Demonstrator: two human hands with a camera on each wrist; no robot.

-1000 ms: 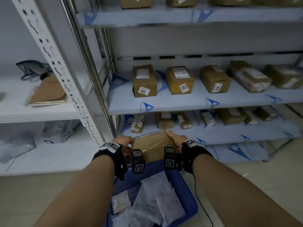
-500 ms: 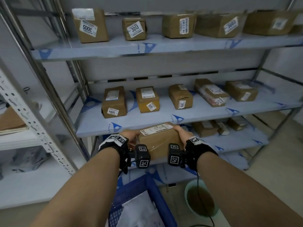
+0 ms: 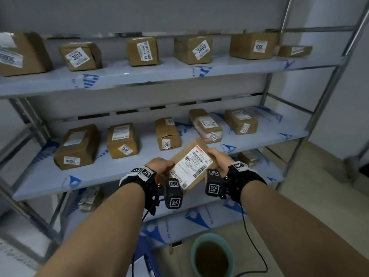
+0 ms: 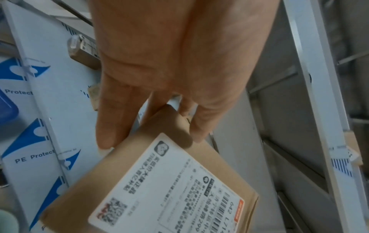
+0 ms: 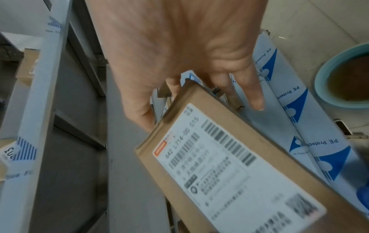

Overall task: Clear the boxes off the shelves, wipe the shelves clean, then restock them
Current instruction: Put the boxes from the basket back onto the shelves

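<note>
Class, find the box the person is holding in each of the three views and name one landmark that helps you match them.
Head: held box at centre, between left hand and right hand, before the middle shelf.
Left wrist: box fills the lower middle, below the fingers.
Right wrist: box runs from centre to lower right.
Shared landmark: its white shipping label with barcode.

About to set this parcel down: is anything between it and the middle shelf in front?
Nothing visible. The parcel, held by the left hand and right hand, hovers over the bare front strip of the middle shelf; the shelf's boxes sit farther back.
</note>
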